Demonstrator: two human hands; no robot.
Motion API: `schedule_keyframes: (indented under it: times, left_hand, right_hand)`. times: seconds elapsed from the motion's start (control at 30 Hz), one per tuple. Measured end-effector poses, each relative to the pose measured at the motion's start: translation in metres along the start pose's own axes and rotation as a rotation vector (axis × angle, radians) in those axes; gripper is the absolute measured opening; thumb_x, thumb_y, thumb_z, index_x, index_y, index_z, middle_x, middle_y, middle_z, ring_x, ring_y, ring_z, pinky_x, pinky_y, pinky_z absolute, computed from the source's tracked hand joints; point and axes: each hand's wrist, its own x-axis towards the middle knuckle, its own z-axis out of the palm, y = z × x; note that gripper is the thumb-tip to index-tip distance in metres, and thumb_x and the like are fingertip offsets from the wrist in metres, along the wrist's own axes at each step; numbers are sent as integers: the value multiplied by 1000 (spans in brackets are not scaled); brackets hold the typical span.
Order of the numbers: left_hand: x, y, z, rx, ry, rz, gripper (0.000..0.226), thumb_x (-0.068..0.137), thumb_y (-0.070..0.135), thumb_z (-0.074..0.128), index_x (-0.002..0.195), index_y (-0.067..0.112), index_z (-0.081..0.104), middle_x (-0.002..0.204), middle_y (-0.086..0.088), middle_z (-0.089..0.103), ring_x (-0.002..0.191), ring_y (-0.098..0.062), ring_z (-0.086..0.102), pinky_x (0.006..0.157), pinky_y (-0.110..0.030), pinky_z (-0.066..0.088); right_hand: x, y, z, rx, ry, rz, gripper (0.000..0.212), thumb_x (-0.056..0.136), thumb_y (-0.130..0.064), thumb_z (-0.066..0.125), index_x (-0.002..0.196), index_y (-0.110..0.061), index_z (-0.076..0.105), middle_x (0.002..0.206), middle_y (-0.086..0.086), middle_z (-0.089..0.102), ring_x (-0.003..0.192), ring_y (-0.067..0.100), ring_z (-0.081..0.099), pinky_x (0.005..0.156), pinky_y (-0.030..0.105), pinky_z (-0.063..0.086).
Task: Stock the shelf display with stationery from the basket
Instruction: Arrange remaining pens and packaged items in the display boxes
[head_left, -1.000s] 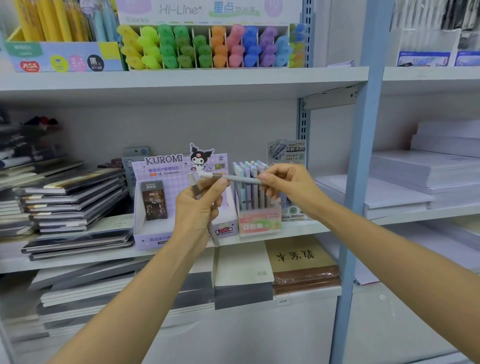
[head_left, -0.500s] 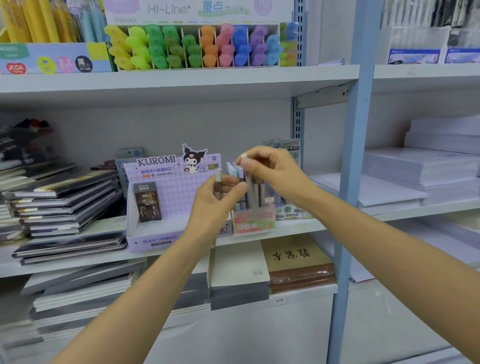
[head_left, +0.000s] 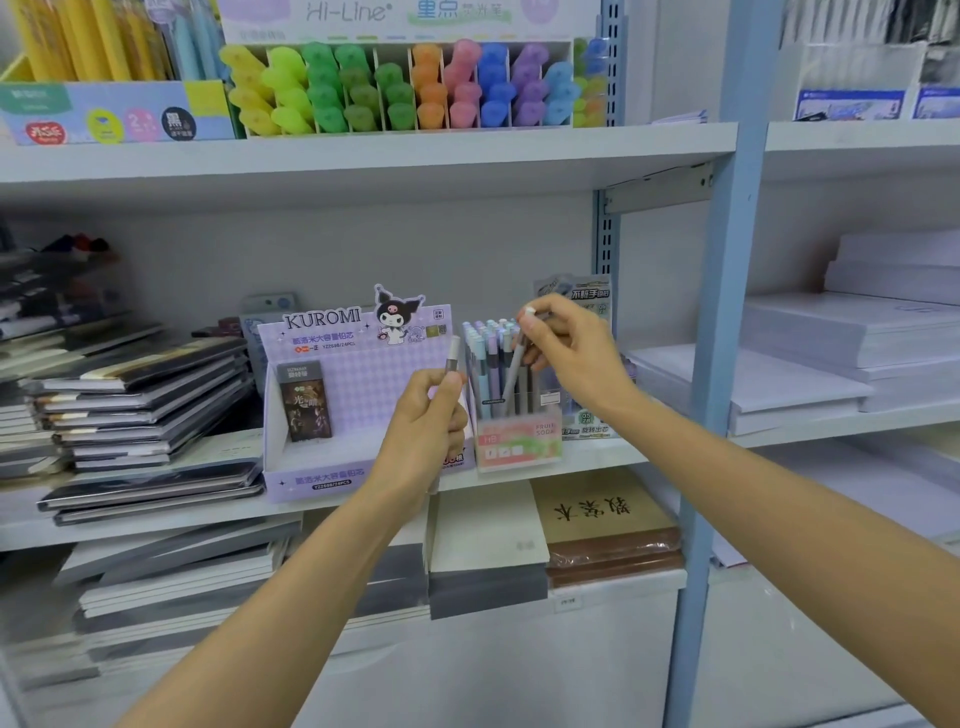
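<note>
My right hand (head_left: 566, 353) pinches a grey pencil (head_left: 514, 371) by its white top end, its tip down inside the clear pink-based pencil display box (head_left: 517, 447) on the middle shelf. That box holds several pastel pencils (head_left: 485, 353) standing upright. My left hand (head_left: 426, 431) grips another grey pencil (head_left: 452, 356) upright, just left of the box and in front of the purple Kuromi lead box (head_left: 322, 467). The basket is out of view.
Stacked dark notebooks (head_left: 140, 395) lie left on the middle shelf (head_left: 649, 452). Highlighters (head_left: 405, 88) fill the upper shelf. A blue upright post (head_left: 722, 322) stands right of the box, with white paper reams (head_left: 852, 364) beyond. Notebooks (head_left: 602, 525) lie on the shelf below.
My right hand took the grey pencil from the left hand, turned it from level to upright and lowered its tip into the display box. The left hand still holds a pencil upright.
</note>
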Motion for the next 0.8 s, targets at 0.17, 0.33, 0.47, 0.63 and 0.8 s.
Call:
schedule_keyframes:
  times: [0.17, 0.33, 0.47, 0.63, 0.8]
  left_hand:
    - [-2, -3, -3, 14, -42, -18, 20, 105, 24, 38, 100, 19, 56, 60, 11, 38, 56, -8, 34, 58, -26, 36]
    - [-5, -3, -5, 29, -56, 15, 19, 104, 30, 40, 103, 24, 58, 64, 7, 44, 55, -7, 39, 54, -21, 40]
    - [-6, -4, -5, -13, -41, -20, 16, 103, 27, 42, 106, 18, 55, 63, 8, 47, 51, -5, 40, 49, -15, 39]
    - [-8, -3, -5, -15, -27, -42, 17, 103, 24, 44, 100, 13, 57, 66, 4, 50, 52, -5, 43, 48, -15, 40]
    - [-10, 0, -4, 1, -60, -25, 18, 102, 23, 45, 96, 14, 59, 64, 6, 54, 55, -8, 45, 55, -22, 41]
  right_hand:
    - [4, 1, 1, -58, -100, -12, 17, 99, -21, 53, 99, -9, 65, 80, 8, 71, 69, 21, 68, 64, 24, 57]
    - [7, -3, 10, -107, -171, -32, 16, 97, -25, 57, 109, -15, 60, 81, 4, 71, 69, 19, 69, 64, 27, 58]
    - [7, -3, 14, -178, -102, -73, 10, 95, -23, 60, 103, -18, 57, 83, 3, 66, 66, 17, 66, 62, 30, 55]
    - [2, 3, 17, -324, -66, -84, 10, 90, -19, 67, 95, -11, 65, 78, -1, 55, 69, 8, 48, 67, 26, 43]
    - [-2, -5, 11, -198, -20, -41, 23, 94, -30, 61, 115, -21, 66, 89, -7, 59, 71, 4, 50, 69, 17, 42]
